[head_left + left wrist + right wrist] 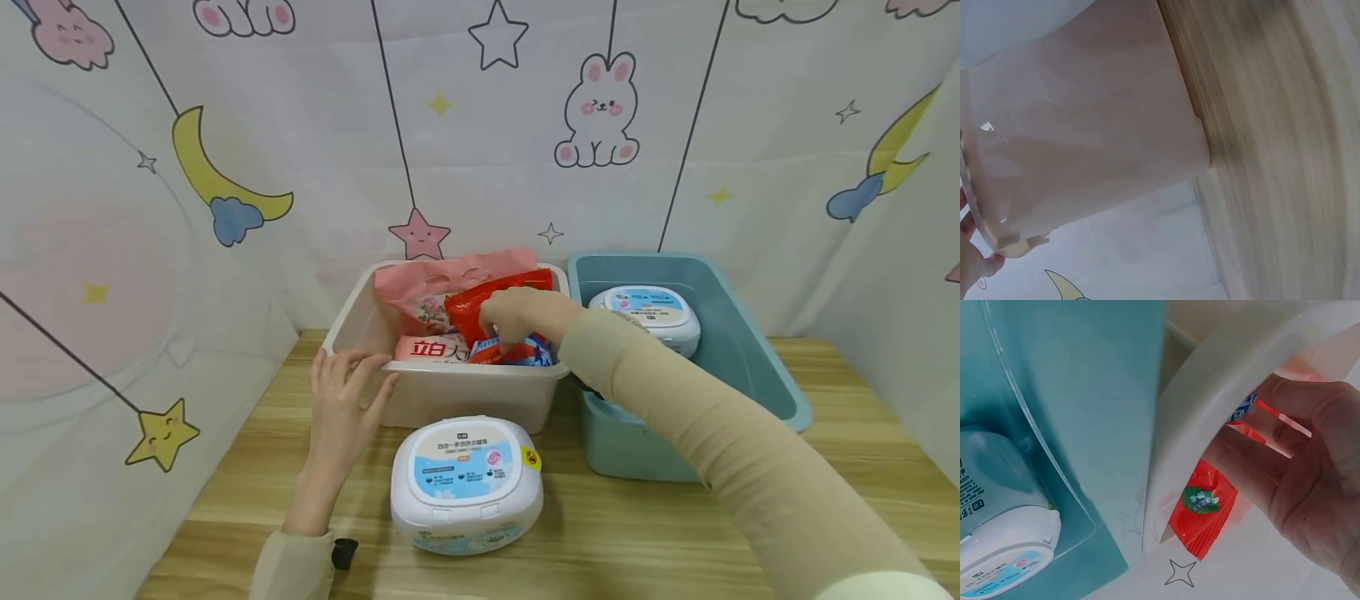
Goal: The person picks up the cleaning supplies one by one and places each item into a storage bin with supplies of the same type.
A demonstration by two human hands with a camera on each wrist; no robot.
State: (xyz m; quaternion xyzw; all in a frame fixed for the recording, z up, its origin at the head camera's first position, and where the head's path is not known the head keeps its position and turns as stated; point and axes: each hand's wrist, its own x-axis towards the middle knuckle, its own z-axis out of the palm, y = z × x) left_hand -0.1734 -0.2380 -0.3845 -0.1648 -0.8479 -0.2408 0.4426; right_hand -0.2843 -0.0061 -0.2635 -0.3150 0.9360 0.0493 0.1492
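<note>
My left hand (347,408) holds the front left corner of a white bin (465,392), fingers at the rim and thumb against the outer wall. My right hand (528,312) reaches down into the same bin on its right side. Beside its fingers are a shiny red packet (468,308) and a blue-and-red packet (525,352); the rim hides the fingertips in the right wrist view, so I cannot tell whether they grip either one. A pink bag (405,283) leans at the back of the bin, with a pink-and-white pack (431,347) lettered in red in front.
A white lidded tub (467,492) with a blue label stands on the wooden table (622,550) before the white bin. At the right, close against that bin, is a teal bin (757,367) containing a similar tub (652,312). A printed curtain (480,150) hangs behind.
</note>
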